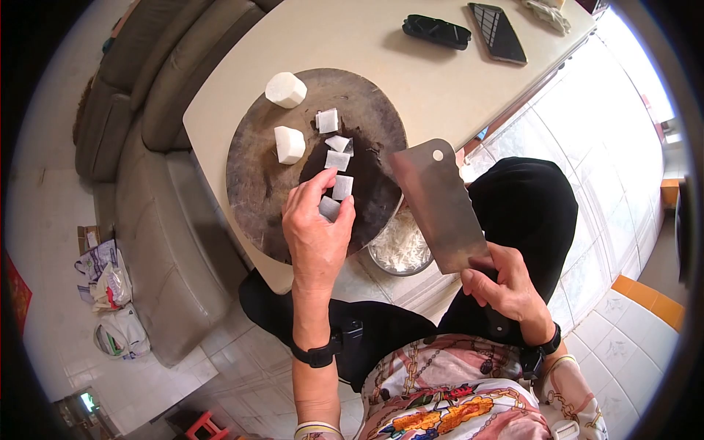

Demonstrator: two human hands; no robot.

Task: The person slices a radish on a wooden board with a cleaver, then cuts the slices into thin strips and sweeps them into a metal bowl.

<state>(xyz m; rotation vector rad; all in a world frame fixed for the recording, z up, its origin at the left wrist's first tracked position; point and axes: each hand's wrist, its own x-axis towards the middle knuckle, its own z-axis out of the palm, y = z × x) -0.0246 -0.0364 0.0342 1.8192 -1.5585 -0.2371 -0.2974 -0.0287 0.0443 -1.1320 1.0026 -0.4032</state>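
My right hand (506, 286) grips the handle of a cleaver (444, 209), its broad blade raised beside the round wooden chopping board (257, 194). Over the board's near side is my left hand (317, 224), thumb and forefinger apart around thin white slices. One slice (330, 209) shows in the gap between them, and another slice (342, 187) lies by the fingertips. Farther up the board are more slices (337, 160) in a loose row. Two thick white chunks (290, 145), which look like peeled radish, stand left of them.
Below the board's right edge, a metal bowl (402, 249) holds white shreds. On the cream table (345, 37) lie a black case (437, 31) and a phone (497, 33). A grey leather sofa (172, 242) stands at left, with bags (110, 293) on the floor.
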